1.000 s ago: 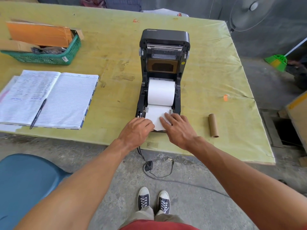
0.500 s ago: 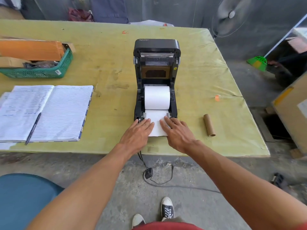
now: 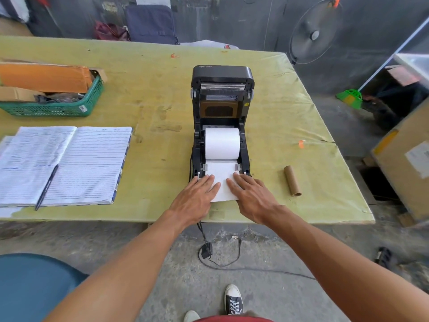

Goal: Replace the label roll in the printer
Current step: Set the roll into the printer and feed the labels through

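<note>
Printer: sitting on the tabletop, lid standing open.
Label roll: lying seated in the bay, its leading sheet running out the front between the side guides.
Left hand: pressing flat on the sheet, grip apart, clamping nothing.
Right hand: doing likewise.
Advice: keeping the sheet square and taut before lowering the lid.
Empty core: lying to the right, well apart.
Writing: "Xprinter" showing on the lid; inner sticker proving unreadable.

Person is wearing dark canvas sneakers with white laces and toe caps, and a red garment. Forearms are showing bare, sleeveless.
</note>
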